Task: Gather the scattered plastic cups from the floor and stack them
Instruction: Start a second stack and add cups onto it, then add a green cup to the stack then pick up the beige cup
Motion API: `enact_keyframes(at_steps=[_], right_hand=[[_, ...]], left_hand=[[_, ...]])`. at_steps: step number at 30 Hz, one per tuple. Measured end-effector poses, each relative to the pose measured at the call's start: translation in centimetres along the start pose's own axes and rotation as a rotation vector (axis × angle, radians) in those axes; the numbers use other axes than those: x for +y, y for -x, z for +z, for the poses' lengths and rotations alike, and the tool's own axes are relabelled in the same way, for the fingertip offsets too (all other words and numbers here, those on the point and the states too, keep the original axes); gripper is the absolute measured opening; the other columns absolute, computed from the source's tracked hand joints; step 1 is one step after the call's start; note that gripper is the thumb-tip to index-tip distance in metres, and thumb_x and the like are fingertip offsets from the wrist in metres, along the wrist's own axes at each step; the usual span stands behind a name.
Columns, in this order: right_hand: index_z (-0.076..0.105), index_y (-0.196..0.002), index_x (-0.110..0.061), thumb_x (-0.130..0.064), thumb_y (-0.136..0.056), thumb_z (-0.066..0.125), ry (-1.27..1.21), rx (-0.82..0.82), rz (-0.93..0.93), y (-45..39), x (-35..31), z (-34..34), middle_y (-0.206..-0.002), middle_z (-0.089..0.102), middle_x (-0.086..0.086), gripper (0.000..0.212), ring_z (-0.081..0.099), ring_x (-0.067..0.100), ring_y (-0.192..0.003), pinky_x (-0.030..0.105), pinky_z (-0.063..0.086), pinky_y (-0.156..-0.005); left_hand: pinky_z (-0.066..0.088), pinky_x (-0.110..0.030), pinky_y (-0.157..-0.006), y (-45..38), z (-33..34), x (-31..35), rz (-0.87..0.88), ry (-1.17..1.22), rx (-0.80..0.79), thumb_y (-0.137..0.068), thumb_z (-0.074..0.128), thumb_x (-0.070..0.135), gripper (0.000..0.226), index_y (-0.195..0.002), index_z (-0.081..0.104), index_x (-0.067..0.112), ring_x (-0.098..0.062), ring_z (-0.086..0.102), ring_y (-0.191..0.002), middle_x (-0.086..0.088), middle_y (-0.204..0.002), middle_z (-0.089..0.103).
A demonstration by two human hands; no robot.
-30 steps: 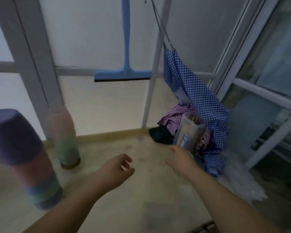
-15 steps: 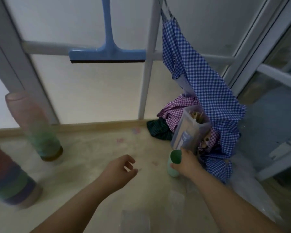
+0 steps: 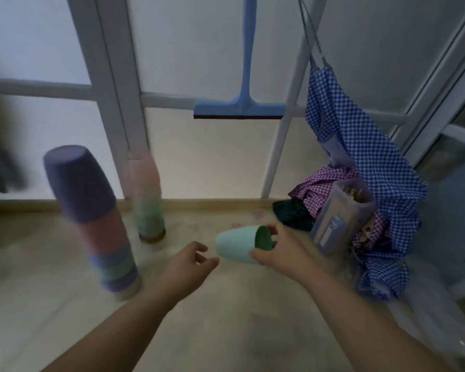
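My right hand (image 3: 282, 251) grips a pale green plastic cup (image 3: 238, 244) by its rim, held sideways just above the floor with its mouth facing right. My left hand (image 3: 189, 267) hovers beside the cup's base with loosely curled fingers and holds nothing. A tall stack of upside-down cups (image 3: 91, 218), purple on top with pink, green and purple below, stands on the floor at the left. A second stack (image 3: 147, 197), pink above green, stands behind it by the white frame.
A blue squeegee (image 3: 242, 103) hangs on the white window frame (image 3: 118, 103). At the right a blue checked cloth (image 3: 360, 162) hangs over a heap of clothes and a clear plastic container (image 3: 338, 218). Beige floor (image 3: 226, 318) lies in front.
My right hand has lifted the green cup from beside the container and carried it left toward my left hand. The view swung right, bringing both cup stacks further into frame.
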State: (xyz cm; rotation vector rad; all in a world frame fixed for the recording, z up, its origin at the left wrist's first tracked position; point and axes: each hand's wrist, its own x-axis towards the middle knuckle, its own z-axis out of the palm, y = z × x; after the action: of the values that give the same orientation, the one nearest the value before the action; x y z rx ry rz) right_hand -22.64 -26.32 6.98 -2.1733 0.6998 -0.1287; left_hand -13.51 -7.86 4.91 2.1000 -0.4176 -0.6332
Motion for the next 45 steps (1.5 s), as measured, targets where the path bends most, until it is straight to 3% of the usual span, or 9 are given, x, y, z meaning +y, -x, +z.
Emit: enact_keyframes(at_steps=[7,9,13,19,23,27,32,41,45], right_hand=[[0.032,-0.114,-0.031,-0.030,-0.066,0.075,-0.185,-0.082,-0.059,7.6,-7.1,7.2,-0.120,0.048,-0.006,0.064,0.060,0.008,-0.100,0.026,0.054,-0.072],[0.031,-0.108,-0.031,-0.028,-0.068,0.075,-0.221,-0.096,-0.077,9.2,-8.8,9.0,-0.111,0.050,-0.008,0.059,0.062,0.009,-0.099,0.028,0.057,-0.075],[0.030,-0.108,-0.024,-0.021,-0.072,0.075,-0.250,-0.120,-0.157,11.2,-12.2,11.2,-0.107,0.054,-0.003,0.058,0.064,0.006,-0.090,0.014,0.051,-0.058],[0.053,-0.100,-0.034,-0.020,-0.076,0.074,-0.297,-0.087,-0.337,10.5,-16.0,12.2,-0.105,0.062,-0.013,0.034,0.063,0.010,-0.096,0.023,0.054,-0.080],[0.057,-0.093,-0.029,-0.022,-0.082,0.067,-0.217,0.010,-0.393,8.8,-18.0,11.5,-0.090,0.066,-0.010,0.016,0.062,0.006,-0.081,0.017,0.049,-0.071],[0.062,-0.097,-0.019,-0.018,-0.085,0.063,-0.139,-0.022,-0.441,6.9,-19.0,10.4,-0.085,0.064,-0.005,0.013,0.054,0.007,-0.072,0.007,0.043,-0.062],[0.062,-0.094,-0.025,-0.021,-0.085,0.062,-0.070,-0.056,-0.484,4.3,-19.3,9.1,-0.085,0.065,-0.003,0.010,0.053,0.003,-0.068,0.008,0.045,-0.060],[0.057,-0.077,-0.037,-0.020,-0.082,0.062,-0.016,-0.284,-0.590,2.8,-18.7,11.7,-0.071,0.060,-0.011,0.019,0.054,-0.007,-0.063,0.007,0.043,-0.063],[0.057,-0.090,-0.031,-0.022,-0.084,0.060,0.016,-0.462,-0.608,2.9,-19.2,15.5,-0.075,0.058,-0.012,0.012,0.054,-0.005,-0.066,0.007,0.040,-0.065]], left_hand=[[0.055,-0.035,-0.076,6.0,-7.7,-3.8,-0.158,0.497,-0.137,-0.081,0.059,0.049,0.056,-0.121,0.048,0.011,-0.024,0.067,-0.091,-0.009,-0.112,0.062],[0.056,-0.037,-0.079,7.4,-9.3,-4.3,-0.119,0.616,-0.180,-0.082,0.060,0.046,0.050,-0.119,0.051,0.015,-0.025,0.068,-0.095,-0.011,-0.112,0.065],[0.058,-0.035,-0.077,9.5,-12.0,-4.8,0.037,0.782,-0.061,-0.079,0.067,0.030,0.048,-0.122,0.050,0.017,-0.025,0.068,-0.099,-0.009,-0.115,0.066],[0.055,-0.032,-0.073,11.3,-17.5,-3.5,0.255,0.507,0.277,-0.070,0.076,0.027,0.056,-0.118,0.047,0.023,-0.016,0.063,-0.094,0.000,-0.104,0.062],[0.055,-0.034,-0.070,10.9,-21.1,-1.2,0.393,0.303,0.468,-0.067,0.078,0.031,0.064,-0.122,0.045,0.028,-0.014,0.061,-0.084,0.003,-0.095,0.060],[0.049,-0.024,-0.060,8.8,-24.6,2.1,0.511,0.201,0.579,-0.067,0.078,0.033,0.064,-0.124,0.048,0.031,-0.009,0.059,-0.080,0.004,-0.095,0.060],[0.055,-0.037,-0.074,5.3,-26.1,5.1,0.511,0.114,0.615,-0.063,0.079,0.035,0.067,-0.124,0.051,0.030,-0.021,0.062,-0.086,-0.001,-0.100,0.061],[0.051,-0.031,-0.073,1.4,-22.8,1.6,0.303,0.059,0.542,-0.071,0.075,0.038,0.062,-0.124,0.052,0.018,-0.021,0.061,-0.089,0.000,-0.105,0.061],[0.056,-0.035,-0.078,1.9,-23.1,-0.8,0.269,0.033,0.499,-0.069,0.076,0.040,0.055,-0.118,0.056,0.021,-0.017,0.065,-0.088,0.000,-0.106,0.065]])
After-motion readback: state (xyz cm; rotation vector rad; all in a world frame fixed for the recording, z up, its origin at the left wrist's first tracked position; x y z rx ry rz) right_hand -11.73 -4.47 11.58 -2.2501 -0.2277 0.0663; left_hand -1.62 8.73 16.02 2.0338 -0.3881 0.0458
